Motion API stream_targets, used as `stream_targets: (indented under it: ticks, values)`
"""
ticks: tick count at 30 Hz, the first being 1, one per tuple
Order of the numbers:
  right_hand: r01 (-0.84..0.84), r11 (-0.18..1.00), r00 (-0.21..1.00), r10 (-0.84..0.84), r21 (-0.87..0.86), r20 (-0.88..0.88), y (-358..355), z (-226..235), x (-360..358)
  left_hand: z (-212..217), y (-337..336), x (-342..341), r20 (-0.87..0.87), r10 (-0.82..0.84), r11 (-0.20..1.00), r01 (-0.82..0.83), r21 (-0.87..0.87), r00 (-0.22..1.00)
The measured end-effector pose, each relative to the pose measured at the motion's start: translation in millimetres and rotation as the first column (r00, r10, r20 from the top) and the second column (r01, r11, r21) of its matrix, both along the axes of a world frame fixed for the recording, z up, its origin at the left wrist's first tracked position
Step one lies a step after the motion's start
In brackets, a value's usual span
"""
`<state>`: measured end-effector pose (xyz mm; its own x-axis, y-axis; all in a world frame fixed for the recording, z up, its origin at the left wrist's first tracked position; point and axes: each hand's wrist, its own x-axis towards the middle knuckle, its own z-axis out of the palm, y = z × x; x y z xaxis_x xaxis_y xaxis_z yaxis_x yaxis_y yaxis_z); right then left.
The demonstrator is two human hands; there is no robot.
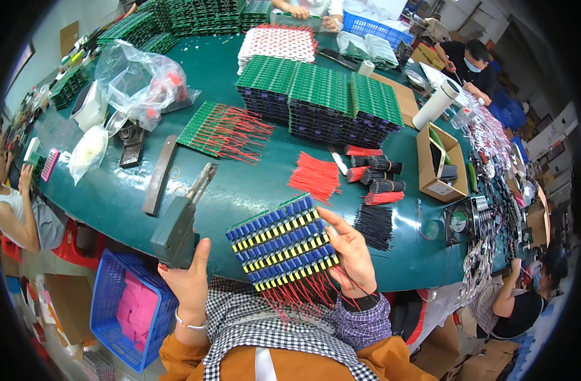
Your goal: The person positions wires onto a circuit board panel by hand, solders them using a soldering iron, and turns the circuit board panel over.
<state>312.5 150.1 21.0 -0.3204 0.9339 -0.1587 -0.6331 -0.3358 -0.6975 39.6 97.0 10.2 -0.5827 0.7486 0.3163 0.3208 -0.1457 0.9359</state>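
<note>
My left hand (190, 282) is closed about the lower end of a dark green tool (174, 233) with metal prongs at its tip. Its thumb points up beside the tool, while the other fingers are partly hidden. With my right hand (354, 257) I grip the right edge of a circuit board panel (281, 241), tilted above the table's near edge. Rows of blue and yellow parts cover the panel, and thin red wires (303, 293) hang from its lower side. Another green panel with red wires (223, 132) lies flat beyond the tool.
Tall stacks of green circuit boards (319, 92) stand mid-table on the green tabletop (252, 184). Red wires (314, 178) and black wires (373, 225) lie nearer. A metal bar (159, 174), plastic bag (141, 82) and cardboard box (441, 165) surround them. A blue basket (122, 311) stands below left; co-workers sit around.
</note>
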Motion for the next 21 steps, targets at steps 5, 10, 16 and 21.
stream_targets:
  ticks: [5,10,16,21]
  values:
    - [0.110,0.937,0.903,-0.234,0.332,0.359,-7.5,45.2,-6.8,-4.4,-0.7,3.7,0.340,-0.043,0.997,0.020,0.070,0.939]
    - [-0.290,0.583,0.515,-0.574,0.759,0.637,-26.5,50.8,-37.2,-7.3,-3.7,10.4,0.435,-0.024,0.995,-0.021,0.100,0.900]
    - [-0.743,0.425,0.182,-0.615,0.517,0.767,-48.5,-24.4,-88.3,-13.1,-10.0,-4.0,0.488,0.041,0.984,-0.121,0.132,0.872]
    - [-0.699,0.434,0.231,-0.615,0.568,0.754,-47.1,-43.8,-85.1,-27.6,-17.0,-17.2,0.485,0.089,0.978,-0.170,0.125,0.870]
